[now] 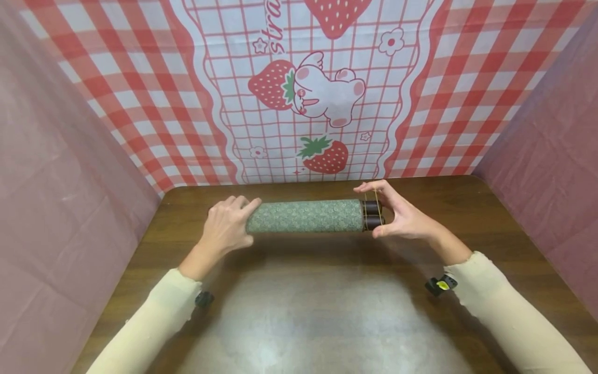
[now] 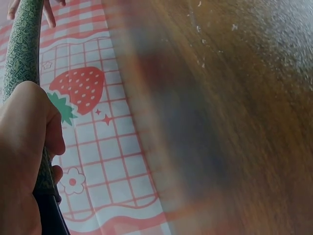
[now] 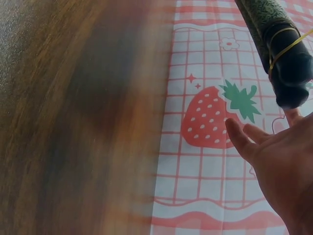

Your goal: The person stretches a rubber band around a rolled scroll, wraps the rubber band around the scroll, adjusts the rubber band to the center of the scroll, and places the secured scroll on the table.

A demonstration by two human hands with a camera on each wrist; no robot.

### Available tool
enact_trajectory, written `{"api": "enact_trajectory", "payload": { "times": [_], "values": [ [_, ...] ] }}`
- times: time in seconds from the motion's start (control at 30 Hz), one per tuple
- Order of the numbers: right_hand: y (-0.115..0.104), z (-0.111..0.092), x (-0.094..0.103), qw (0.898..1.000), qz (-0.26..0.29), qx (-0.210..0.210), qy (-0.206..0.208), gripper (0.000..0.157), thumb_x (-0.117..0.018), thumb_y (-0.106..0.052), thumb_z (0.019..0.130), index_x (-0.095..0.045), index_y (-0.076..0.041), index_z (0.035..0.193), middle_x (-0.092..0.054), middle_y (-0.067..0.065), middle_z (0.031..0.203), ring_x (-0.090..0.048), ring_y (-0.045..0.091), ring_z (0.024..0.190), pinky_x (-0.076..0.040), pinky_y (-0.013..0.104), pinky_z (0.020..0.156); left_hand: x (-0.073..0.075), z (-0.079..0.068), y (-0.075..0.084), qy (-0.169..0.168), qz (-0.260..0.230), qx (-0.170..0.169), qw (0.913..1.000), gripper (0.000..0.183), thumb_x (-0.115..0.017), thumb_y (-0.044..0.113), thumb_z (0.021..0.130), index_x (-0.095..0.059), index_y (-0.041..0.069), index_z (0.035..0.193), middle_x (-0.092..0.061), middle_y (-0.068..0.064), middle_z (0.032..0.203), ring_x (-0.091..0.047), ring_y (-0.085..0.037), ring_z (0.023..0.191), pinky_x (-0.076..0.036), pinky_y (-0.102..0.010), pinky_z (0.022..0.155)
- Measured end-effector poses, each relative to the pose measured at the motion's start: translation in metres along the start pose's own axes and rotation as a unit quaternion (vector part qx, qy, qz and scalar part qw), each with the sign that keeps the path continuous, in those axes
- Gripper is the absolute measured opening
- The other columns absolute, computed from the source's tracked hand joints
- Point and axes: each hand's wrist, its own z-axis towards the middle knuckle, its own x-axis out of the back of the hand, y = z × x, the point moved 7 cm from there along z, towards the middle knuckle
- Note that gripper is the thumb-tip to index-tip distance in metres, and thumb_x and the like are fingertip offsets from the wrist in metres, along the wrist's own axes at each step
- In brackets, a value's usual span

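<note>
A rolled-up scroll (image 1: 306, 215), covered in green patterned cloth, lies level across the middle of the head view. Two dark roller ends (image 1: 374, 223) stick out of its right side. My left hand (image 1: 226, 223) grips the left end, fingers over the top and thumb at the near side. In the left wrist view a black rod end (image 2: 53, 215) shows below that grip. A thin yellow rubber band (image 3: 293, 45) loops round the right roller ends and is pulled taut. My right hand (image 1: 408, 215) spreads fingers and thumb around that end, holding the band stretched.
Beneath the scroll is a brown wooden table (image 1: 299, 306) with a bright glare. A strawberry-print cloth (image 1: 327, 104) hangs at the back, and pink curtains (image 1: 60, 171) close off both sides. A small dark camera (image 1: 441, 284) is worn at the right wrist.
</note>
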Motion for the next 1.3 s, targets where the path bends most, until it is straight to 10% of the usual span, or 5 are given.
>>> {"api": "enact_trajectory", "payload": {
  "times": [0.4,1.0,1.3],
  "values": [
    [0.002,0.0,0.002,0.999,-0.035,-0.01,0.01,0.093,-0.1,-0.031,0.084,-0.046,-0.004,0.154,-0.057,-0.003,0.161,-0.049,0.002,0.154,-0.046,0.016,0.121,-0.006,-0.001,0.004,-0.016,0.01,-0.003,0.9998,0.074,-0.083,0.021,0.06,-0.075,0.016,0.134,-0.079,-0.013,0.1,-0.069,-0.031,0.08,-0.058,-0.04,0.058],
    [-0.008,-0.003,0.014,0.99,-0.128,-0.04,0.047,0.083,-0.099,0.002,0.072,-0.068,-0.011,0.149,-0.061,-0.031,0.158,-0.05,0.0,0.159,-0.039,0.012,0.124,-0.007,-0.002,0.003,-0.03,0.006,0.0,0.9995,0.075,-0.084,0.02,0.06,-0.074,0.016,0.135,-0.078,-0.012,0.099,-0.068,-0.029,0.079,-0.056,-0.039,0.055],
    [-0.012,-0.003,0.015,0.98,-0.197,-0.017,0.02,0.083,-0.102,-0.007,0.072,-0.074,-0.017,0.15,-0.072,-0.009,0.156,-0.054,0.0,0.155,-0.037,0.006,0.121,-0.007,-0.002,0.004,-0.038,0.017,-0.01,0.9991,0.076,-0.087,0.022,0.06,-0.072,0.018,0.135,-0.079,-0.011,0.102,-0.07,-0.03,0.083,-0.057,-0.039,0.057]
  ]
}}
